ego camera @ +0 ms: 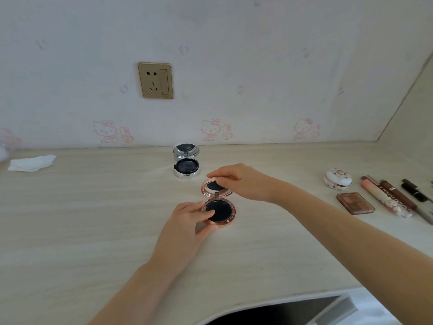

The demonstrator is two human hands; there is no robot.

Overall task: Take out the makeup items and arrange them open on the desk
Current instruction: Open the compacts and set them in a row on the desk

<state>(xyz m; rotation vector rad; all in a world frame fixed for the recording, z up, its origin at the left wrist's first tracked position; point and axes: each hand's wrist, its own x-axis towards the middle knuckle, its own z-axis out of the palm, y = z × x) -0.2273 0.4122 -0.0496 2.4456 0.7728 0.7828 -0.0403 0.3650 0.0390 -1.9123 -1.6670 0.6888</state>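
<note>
Progress appeared partial. Beyond both hands, the silver compact (pixel 186 164) already stood open on the desk (pixel 93 207), a dark insert in its base; the left hand (pixel 187 227) gripped the base of the rose-gold compact (pixel 219 202), fingers curled at its rim and over its dark pad; the right hand (pixel 241 181) pinched its raised lid; well right of that hand, the white round case (pixel 337 179) and brown palette (pixel 355 203) remained closed; tubes (pixel 386 195) beside them looked capped.
</note>
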